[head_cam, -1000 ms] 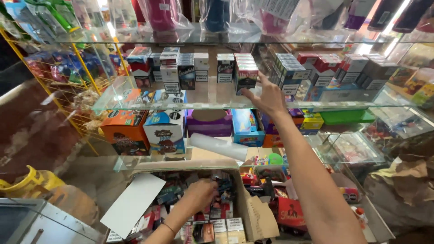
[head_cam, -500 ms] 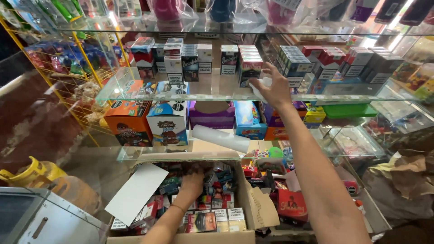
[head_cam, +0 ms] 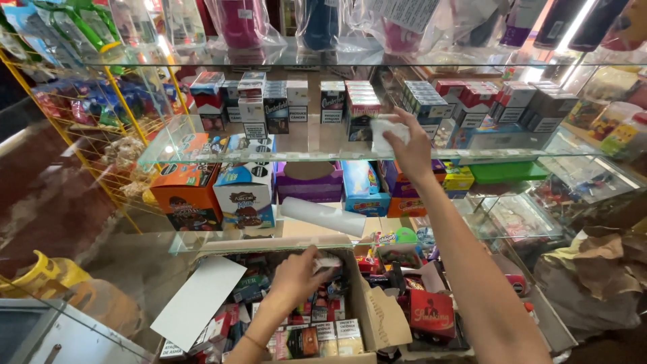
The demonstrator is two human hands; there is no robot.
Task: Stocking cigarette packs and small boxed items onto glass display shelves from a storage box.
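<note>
Right hand [head_cam: 404, 145] now gripping a white pack [head_cam: 385, 133] on the glass shelf [head_cam: 222, 149], left hand [head_cam: 296, 276] deeper in the carton [head_cam: 377, 317]

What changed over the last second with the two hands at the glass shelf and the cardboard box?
The left hand has closed on a small pack in the cardboard box, where it lay flat among the packs before. The right hand stayed up at the glass shelf, now gripping a white pack. Shelf stock looks unchanged.

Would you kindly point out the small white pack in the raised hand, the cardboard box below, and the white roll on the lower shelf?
small white pack [head_cam: 385, 133], head view, its bare left half beside the right hand [head_cam: 412, 145].
cardboard box [head_cam: 383, 318], head view, its right flap.
white roll [head_cam: 322, 216], head view, its middle.
</note>
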